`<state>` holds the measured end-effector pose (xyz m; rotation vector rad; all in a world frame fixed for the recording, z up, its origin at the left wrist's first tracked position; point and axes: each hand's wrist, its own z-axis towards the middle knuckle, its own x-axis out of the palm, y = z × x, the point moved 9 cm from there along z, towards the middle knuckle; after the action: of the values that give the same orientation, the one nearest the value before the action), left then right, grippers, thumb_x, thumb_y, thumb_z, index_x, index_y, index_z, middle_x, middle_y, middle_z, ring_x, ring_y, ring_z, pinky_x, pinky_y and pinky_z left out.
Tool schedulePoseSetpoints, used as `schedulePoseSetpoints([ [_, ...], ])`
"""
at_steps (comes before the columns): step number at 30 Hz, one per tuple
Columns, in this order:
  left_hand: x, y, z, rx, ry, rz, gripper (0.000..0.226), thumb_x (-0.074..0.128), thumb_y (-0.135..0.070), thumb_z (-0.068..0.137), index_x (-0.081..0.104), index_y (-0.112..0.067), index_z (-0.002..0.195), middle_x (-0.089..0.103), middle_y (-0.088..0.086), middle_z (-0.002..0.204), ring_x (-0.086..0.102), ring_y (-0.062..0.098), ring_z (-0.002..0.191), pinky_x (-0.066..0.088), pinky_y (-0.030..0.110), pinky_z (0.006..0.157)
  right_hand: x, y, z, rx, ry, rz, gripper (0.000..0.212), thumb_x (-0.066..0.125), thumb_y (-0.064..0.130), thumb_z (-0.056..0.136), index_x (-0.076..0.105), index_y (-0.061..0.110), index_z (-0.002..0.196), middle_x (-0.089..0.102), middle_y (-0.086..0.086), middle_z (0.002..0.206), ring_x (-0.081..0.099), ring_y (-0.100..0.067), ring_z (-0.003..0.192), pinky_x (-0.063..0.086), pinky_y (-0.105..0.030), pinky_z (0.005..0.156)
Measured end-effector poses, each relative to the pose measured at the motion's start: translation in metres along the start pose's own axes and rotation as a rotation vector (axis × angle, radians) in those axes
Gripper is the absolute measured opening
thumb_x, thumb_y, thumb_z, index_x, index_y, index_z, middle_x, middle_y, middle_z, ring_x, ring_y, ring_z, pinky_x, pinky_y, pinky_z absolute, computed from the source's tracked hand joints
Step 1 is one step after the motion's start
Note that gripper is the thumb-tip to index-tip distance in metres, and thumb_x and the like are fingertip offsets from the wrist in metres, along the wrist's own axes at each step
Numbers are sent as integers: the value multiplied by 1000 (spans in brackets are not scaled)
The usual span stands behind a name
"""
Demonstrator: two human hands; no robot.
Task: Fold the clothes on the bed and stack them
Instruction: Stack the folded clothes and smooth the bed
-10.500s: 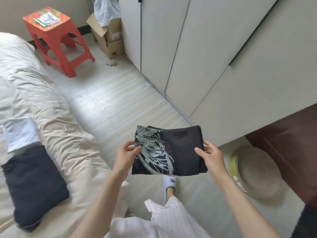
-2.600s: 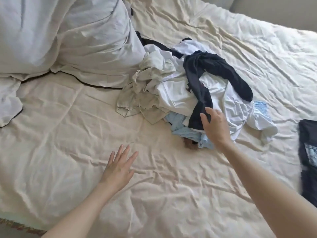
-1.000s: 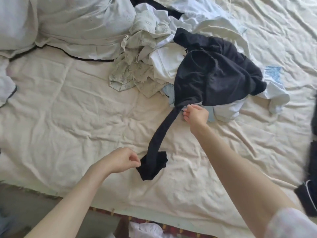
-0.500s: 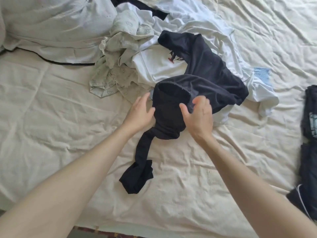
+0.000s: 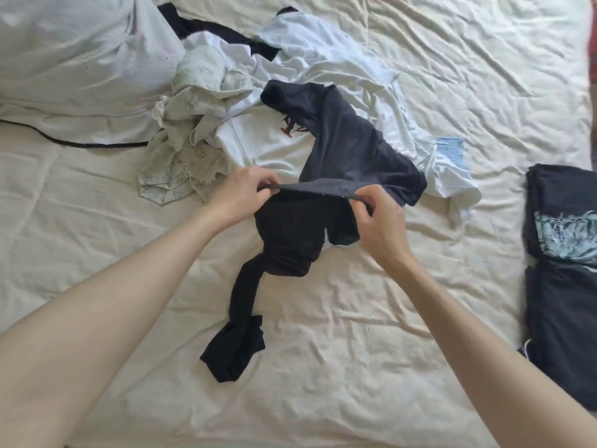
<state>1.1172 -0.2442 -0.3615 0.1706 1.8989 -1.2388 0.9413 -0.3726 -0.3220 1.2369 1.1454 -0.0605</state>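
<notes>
On the bed (image 5: 323, 399), the dark tights (image 5: 290, 234) are being pinched at the waistband by the left hand (image 5: 240, 192) and right hand (image 5: 378, 215) (both grips closed); the twisted leg is risking a crooked fold.

Both hands pinched the waistband of dark tights (image 5: 287, 234), the left hand (image 5: 240, 192) at its left end and the right hand (image 5: 379, 218) at its right, stretching it taut above the bed (image 5: 339, 367). One leg trailed near-left across the sheet. A pile (image 5: 258, 101) of pale clothes lay beyond. A folded stack (image 5: 562, 286) lay right, a pillow (image 5: 74, 59) far left.
</notes>
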Motion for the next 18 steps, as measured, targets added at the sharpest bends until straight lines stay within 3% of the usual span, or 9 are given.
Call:
schedulePoseSetpoints([
  [4, -78, -28, -31, 36, -78, -16, 12, 62, -6, 87, 70, -10, 94, 65, 4, 92, 58, 15, 81, 46, 25, 76, -51, 50, 2, -165, -46, -140, 12, 57, 1, 88, 66, 5, 95, 60, -8, 96, 50, -14, 84, 36, -20, 78],
  [8, -168, -63, -68, -5, -270, -174, 18, 59, -3, 86, 64, -20, 88, 62, -14, 82, 57, -2, 74, 41, 2, 68, -101, 116, -5, -272, -121, -199, 23, 53, -7, 85, 66, 3, 102, 56, -14, 106, 56, -30, 92, 46, -38, 81],
  [12, -250, -110, -112, 30, -423, -262, 22, 55, -3, 89, 59, -24, 84, 61, -14, 81, 56, -8, 74, 41, 4, 70, -149, 186, -21, -329, -207, -164, 31, 50, -11, 81, 65, 3, 104, 57, -13, 109, 54, -26, 92, 40, -27, 78],
  [18, -378, -167, -208, 129, -688, -272, 22, 48, -8, 92, 54, -29, 92, 58, -10, 82, 53, -13, 69, 38, 1, 63, -219, 302, -67, -436, -353, 9, 23, 53, -8, 79, 64, 3, 96, 55, -3, 93, 50, -19, 81, 33, -17, 72],
])
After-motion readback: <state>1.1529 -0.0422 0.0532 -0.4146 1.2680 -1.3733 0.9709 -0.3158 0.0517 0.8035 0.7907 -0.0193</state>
